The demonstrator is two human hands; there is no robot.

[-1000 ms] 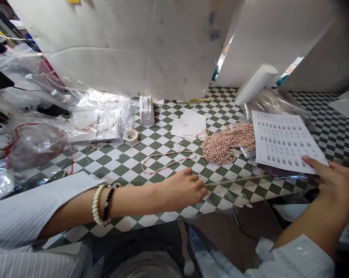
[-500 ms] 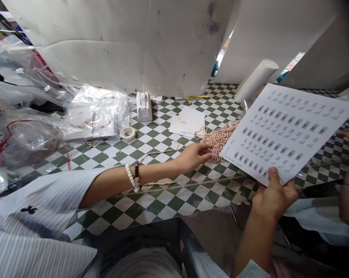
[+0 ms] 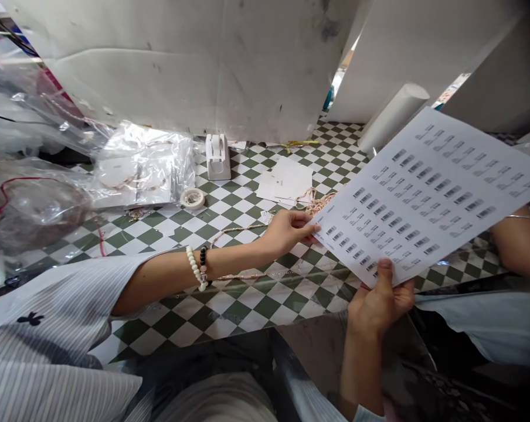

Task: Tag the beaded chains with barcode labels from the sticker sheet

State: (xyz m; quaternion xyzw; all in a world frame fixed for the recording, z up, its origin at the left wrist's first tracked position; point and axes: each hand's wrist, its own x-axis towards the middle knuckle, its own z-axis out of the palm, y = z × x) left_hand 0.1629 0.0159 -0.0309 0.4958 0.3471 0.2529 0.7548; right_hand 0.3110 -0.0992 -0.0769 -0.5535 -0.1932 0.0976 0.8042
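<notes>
We note that the barcode sheet (image 3: 427, 193), out to the right one second ago, has been brought inward and now slants above the worktop (image 3: 247, 305) in front of the person. The left hand (image 3: 291, 231), which was just short of the sheet half a second ago, now appears to pinch its left corner, thumb and fingers close together. The right hand (image 3: 379, 302) grips the near edge, thumb on the printed face and fingers underneath. In our judgement, the sheet is now steadied at two points, with its rows within easy reach of the left fingers.

We find the bundle of beaded strands (image 3: 320, 203) largely covered by the sheet; only its left end shows. The single beaded strand (image 3: 243, 228) is partly hidden by the left forearm, so we cannot trace its full run. A small tag (image 3: 265, 217) beside the left hand is too small to read, as is the fine print beneath the barcodes. The sheet's far right corner meets the frame edge. Another person's arm (image 3: 522, 240) shows behind the sheet; we cannot see its hand.
</notes>
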